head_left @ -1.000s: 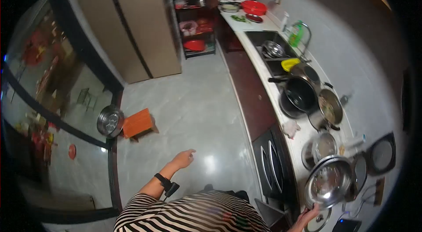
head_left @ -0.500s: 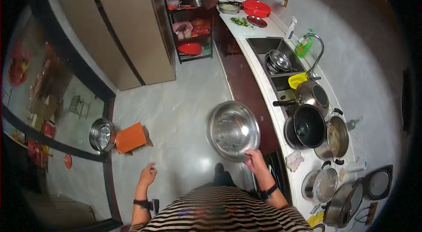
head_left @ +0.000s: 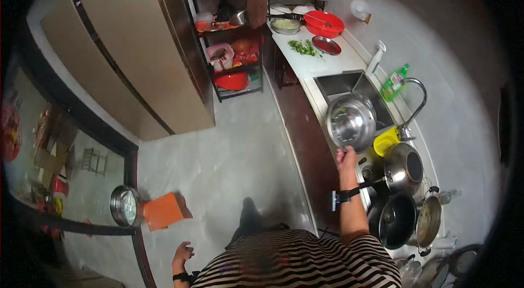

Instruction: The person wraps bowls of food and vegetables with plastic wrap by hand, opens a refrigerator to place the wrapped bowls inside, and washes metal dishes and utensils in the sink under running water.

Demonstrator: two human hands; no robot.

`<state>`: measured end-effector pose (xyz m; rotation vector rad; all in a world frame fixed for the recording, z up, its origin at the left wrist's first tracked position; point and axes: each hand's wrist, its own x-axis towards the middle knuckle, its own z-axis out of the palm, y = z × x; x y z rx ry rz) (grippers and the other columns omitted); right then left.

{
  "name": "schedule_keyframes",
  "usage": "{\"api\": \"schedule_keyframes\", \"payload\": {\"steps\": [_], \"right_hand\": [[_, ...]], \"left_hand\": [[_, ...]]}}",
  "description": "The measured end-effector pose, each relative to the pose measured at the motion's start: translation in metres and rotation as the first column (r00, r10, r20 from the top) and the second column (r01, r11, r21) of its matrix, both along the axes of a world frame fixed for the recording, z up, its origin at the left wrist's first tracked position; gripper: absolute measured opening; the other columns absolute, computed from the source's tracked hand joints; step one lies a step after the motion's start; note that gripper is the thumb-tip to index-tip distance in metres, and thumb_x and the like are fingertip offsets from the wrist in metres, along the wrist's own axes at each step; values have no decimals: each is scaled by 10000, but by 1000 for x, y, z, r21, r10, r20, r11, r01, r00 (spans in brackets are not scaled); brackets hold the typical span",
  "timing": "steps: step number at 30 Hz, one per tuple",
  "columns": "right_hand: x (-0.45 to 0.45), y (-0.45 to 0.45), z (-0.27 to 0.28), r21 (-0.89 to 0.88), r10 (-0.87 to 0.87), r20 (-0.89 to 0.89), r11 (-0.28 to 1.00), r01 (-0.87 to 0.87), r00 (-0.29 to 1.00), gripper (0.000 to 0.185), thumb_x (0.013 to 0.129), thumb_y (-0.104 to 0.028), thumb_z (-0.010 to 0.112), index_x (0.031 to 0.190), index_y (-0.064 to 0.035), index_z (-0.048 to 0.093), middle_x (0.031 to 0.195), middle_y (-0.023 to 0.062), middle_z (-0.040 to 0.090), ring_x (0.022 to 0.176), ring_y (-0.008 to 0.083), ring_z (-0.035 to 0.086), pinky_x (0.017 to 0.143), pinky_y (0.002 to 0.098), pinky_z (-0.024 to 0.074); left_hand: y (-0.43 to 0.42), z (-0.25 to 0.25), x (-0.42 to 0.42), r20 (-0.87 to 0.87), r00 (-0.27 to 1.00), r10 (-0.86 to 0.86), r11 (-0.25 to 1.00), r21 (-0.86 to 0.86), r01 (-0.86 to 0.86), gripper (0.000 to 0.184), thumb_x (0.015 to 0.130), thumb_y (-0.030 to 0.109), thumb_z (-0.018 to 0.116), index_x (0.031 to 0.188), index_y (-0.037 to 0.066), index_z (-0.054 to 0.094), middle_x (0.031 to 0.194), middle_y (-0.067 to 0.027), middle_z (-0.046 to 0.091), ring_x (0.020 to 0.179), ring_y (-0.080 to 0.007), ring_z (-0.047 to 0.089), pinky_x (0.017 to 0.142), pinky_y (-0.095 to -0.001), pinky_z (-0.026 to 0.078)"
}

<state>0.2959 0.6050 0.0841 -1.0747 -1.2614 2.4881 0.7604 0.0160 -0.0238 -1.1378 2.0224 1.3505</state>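
My right hand [head_left: 345, 158] grips the near rim of a shiny metal basin [head_left: 349, 121] and holds it over the sink [head_left: 341, 83]. Bits of green show inside the basin, which hides much of the sink and whatever lies beneath. Low at the left of the view, my left hand [head_left: 183, 253] hangs above the floor with its fingers loosely bent and apart, holding nothing. A curved faucet [head_left: 423, 100] and a yellow container [head_left: 386, 139] stand just right of the basin.
An upturned pan [head_left: 404, 168] and a dark pot [head_left: 397, 221] crowd the counter nearby. Chopped greens [head_left: 305, 48] lie farther back beside a red basin [head_left: 324, 24]. On the floor at left are an orange box [head_left: 164, 211] and a metal pot [head_left: 125, 206].
My right hand has carried the metal basin from above the floor, rightward and forward, to over the sink. The view has shifted, and my left hand appears lower.
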Motion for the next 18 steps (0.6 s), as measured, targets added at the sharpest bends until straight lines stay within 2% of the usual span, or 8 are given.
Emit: {"api": "schedule_keyframes", "payload": {"steps": [2,3,4,6,7,9,12,18], "right_hand": [[-40,30,-11,-28,-41,45,999,42,998,184,781,-212,501,789,-31,535,614,86,589,423,112,513,329,192,400],[-54,42,-14,-48,-98,37,994,100,994,180,779,-202,499,781,-26,537,608,88,585,425,118,516,334,192,409],[-70,50,-15,-71,-157,29,985,159,987,176,777,-192,497,772,-21,538,603,91,580,426,123,518,339,193,418],[-94,61,-6,-72,-274,103,957,282,956,162,772,-167,489,745,-13,530,613,99,576,430,132,520,351,190,437],[-107,78,-16,-152,-261,114,949,276,959,138,766,-148,481,756,-17,521,634,108,576,438,143,523,365,188,456],[-123,98,-32,-110,-272,58,955,277,961,126,783,-155,477,773,-36,517,646,94,578,463,144,533,364,188,453],[-151,115,-30,-112,-253,79,959,261,964,155,820,-189,469,814,-42,519,648,75,575,484,147,546,375,191,454],[-213,141,-69,-3,-453,38,891,454,890,151,821,-188,486,843,-42,516,648,94,562,464,161,517,379,212,430]], "left_hand": [[-12,14,-82,19,997,-73,990,-124,74,413,752,74,559,1152,5,481,747,-151,634,627,-200,636,578,-303,499],[-46,-33,-106,-51,989,-136,984,-123,129,406,747,102,563,1136,8,496,803,-174,637,700,-248,642,644,-330,505],[-50,-15,-156,88,952,-294,893,-329,307,399,750,144,551,1122,9,504,899,-204,623,831,-295,624,730,-355,492],[-60,12,-250,-24,887,-460,789,-469,397,354,772,179,512,1106,61,530,967,-230,592,868,-340,592,768,-388,469],[-67,17,-298,-140,907,-397,863,-394,317,338,791,197,505,1108,84,525,934,-203,602,828,-352,593,749,-400,472],[-62,60,-388,-180,813,-554,750,-531,394,345,800,183,519,1133,97,504,903,-167,615,794,-331,605,734,-389,481],[-33,107,-514,-420,675,-606,777,-494,390,366,803,109,536,1165,98,483,885,-141,625,757,-288,615,716,-357,486],[47,125,-693,-465,629,-624,781,-402,478,389,812,71,537,1194,99,472,939,-106,609,731,-196,603,691,-316,485]]}}
